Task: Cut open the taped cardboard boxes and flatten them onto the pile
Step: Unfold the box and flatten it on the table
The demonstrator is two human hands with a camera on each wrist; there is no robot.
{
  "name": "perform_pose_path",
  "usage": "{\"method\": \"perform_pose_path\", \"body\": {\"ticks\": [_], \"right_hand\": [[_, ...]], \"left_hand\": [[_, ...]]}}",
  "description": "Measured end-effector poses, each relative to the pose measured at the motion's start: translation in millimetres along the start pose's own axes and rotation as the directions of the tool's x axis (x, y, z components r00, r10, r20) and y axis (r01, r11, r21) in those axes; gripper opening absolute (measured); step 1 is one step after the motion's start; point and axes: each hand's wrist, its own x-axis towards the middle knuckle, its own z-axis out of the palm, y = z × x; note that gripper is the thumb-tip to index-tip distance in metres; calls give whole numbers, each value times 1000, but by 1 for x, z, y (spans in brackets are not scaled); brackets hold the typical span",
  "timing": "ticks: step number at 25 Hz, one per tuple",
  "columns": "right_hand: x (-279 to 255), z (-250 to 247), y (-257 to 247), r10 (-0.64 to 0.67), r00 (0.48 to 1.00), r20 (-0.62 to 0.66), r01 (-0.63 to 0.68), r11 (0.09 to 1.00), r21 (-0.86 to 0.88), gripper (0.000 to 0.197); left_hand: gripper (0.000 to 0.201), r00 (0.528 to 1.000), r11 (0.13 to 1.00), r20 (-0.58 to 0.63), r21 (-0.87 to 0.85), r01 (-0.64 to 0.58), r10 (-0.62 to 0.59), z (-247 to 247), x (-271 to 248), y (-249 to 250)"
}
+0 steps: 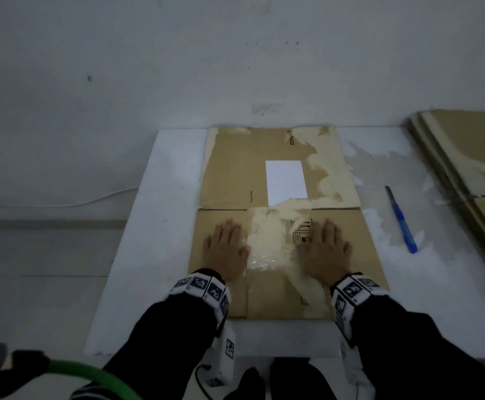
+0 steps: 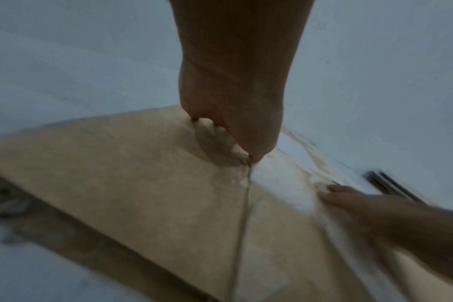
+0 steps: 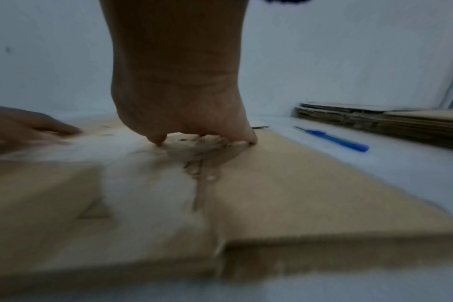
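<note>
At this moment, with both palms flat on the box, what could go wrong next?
1. The blue knife lies loose on the white board beside the right hand; sliding the flattened box toward the pile could push it or bring fingers onto it.
2. Leftover tape by the left hand may hold the panels, so the box could spring up.
</note>
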Motion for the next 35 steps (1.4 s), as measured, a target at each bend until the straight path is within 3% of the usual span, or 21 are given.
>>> {"method": "perform_pose_path", "body": {"ticks": [4,6,8,10,12,14,16,18,19,20,21,23,24,26,29,35], "right_hand": [[-52,34,-19,-301,953,-26,299,953,-49,69],[-67,35,8,-345,936,-67,340,937,-85,64],[-75,27,44,-231,968,-99,223,971,-88,64],[-82,26,72,-96,990,-102,90,994,-65,69],[-82,26,81,-72,991,-115,63,995,-74,74],[-78,16,82,-67,998,-5,66,994,-87,74],[-78,-1,76,-32,999,12,32,998,-55,70],[-78,-20,70,144,989,-41,-139,985,100,65],[-74,-28,69,259,965,-45,-246,950,191,65],[-71,-38,69,352,936,-21,-333,901,279,68],[-66,-47,70,418,908,33,-398,836,378,73],[-50,-65,77,451,883,129,-437,691,576,71],[-44,-70,80,437,887,146,-430,669,606,64],[-35,-77,83,420,905,72,-373,697,613,54],[-38,-91,82,476,873,-104,-313,712,629,58],[-57,-123,132,592,753,-287,-299,697,652,64]], "left_hand": [[66,1000,1000,-23,0,-11,11,10,-24,21],[69,992,1000,-125,8,-28,29,31,-55,18],[71,984,1000,-177,-11,-7,5,53,-84,8],[68,986,997,-144,-13,81,-82,73,-96,1],[68,991,992,-62,-39,121,-123,76,-97,-1],[76,990,988,-49,-92,125,-130,67,-95,-1],[80,983,974,-35,-143,173,-180,51,-90,-3],[87,943,895,-16,-319,311,-333,31,-89,8],[83,889,821,-130,-461,338,-439,22,-88,11],[80,805,721,-198,-597,353,-559,11,-89,11],[80,753,635,-184,-679,368,-632,0,-89,8],[87,801,519,8,-758,395,-599,-19,-87,-7],[84,832,497,60,-777,385,-551,-27,-85,-13],[68,882,539,13,-788,299,-470,-48,-79,-13],[44,958,630,-97,-770,101,-271,-75,-69,4],[34,978,460,-194,-877,-139,-74,-95,-70,48]]}}
